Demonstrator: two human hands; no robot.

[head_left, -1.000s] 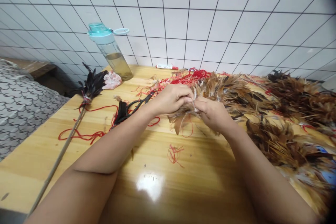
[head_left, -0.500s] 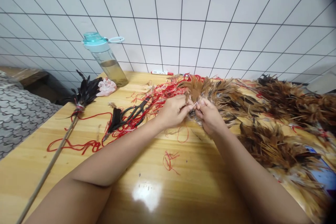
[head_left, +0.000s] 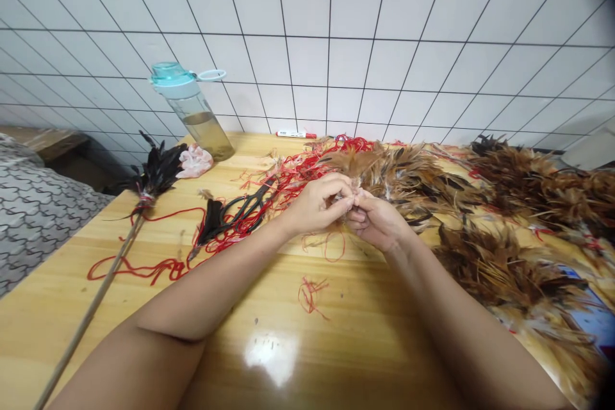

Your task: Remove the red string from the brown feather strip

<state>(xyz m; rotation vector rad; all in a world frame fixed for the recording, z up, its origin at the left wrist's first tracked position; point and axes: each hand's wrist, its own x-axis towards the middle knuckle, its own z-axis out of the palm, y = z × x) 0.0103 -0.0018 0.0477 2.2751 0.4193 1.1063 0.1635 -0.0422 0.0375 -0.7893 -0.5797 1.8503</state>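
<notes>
My left hand (head_left: 321, 204) and my right hand (head_left: 377, 221) meet at the fingertips over the middle of the table. Both are closed in a pinch, and whatever lies between the fingers is too small and covered to make out. Right behind them brown feathers (head_left: 353, 163) fan out; whether the fingers grip their quills is hidden. The feathers run on to the right into a larger brown bunch (head_left: 418, 179). A tangle of red string (head_left: 307, 166) lies just beyond my left hand. Black-handled scissors (head_left: 247, 208) rest on red string to its left.
On the left lies a stick (head_left: 91, 311) tipped with black feathers (head_left: 161, 163). A tilted-looking bottle (head_left: 209, 131) stands behind, beside crumpled pink material (head_left: 195, 161). A marker (head_left: 295, 134) lies near the tiled wall. More feather bunches (head_left: 500, 262) cover the right side. Loose red threads (head_left: 312, 296) lie in front.
The pale strand that showed between my fingertips is now out of sight. My right hand has turned, its fingers curling under, and the fingertips of both hands have come together.
</notes>
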